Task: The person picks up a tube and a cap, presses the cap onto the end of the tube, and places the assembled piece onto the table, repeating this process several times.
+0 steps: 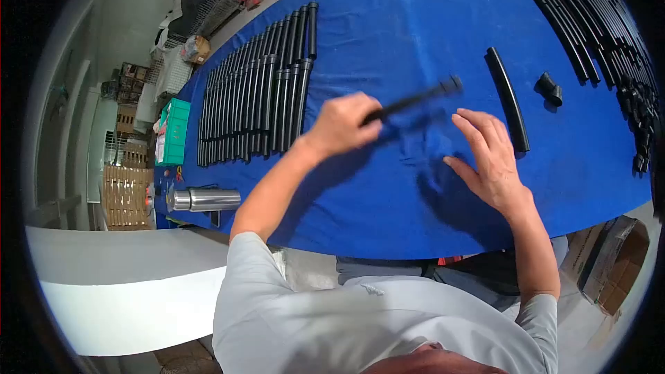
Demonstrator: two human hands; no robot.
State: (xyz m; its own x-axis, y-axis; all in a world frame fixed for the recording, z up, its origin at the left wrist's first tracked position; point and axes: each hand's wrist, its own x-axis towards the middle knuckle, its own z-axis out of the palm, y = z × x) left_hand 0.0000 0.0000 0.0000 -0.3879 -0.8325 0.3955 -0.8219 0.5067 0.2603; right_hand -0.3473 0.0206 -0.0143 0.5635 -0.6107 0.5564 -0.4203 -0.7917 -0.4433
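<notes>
head view shows the blue counter [388,21] filling most of the frame, a row of black tubes [253,97] laid side by side at upper left. a single black tube [508,97] lies right of centre. the left hand [344,123] pinches a thin black rod [415,100] mid-frame, blurred; the right hand [490,159] rests spread on the cloth, holding nothing.

The left hand [344,125] grips a black tube [415,99] at one end, lifted above the blue table [388,21]. The right hand [488,156] hovers open, near a loose tube [508,97] and a small fitting [549,88]. A row of tubes [253,90] lies at the left, another pile [589,21] far right. A steel flask [204,199] lies at the near left edge.
</notes>
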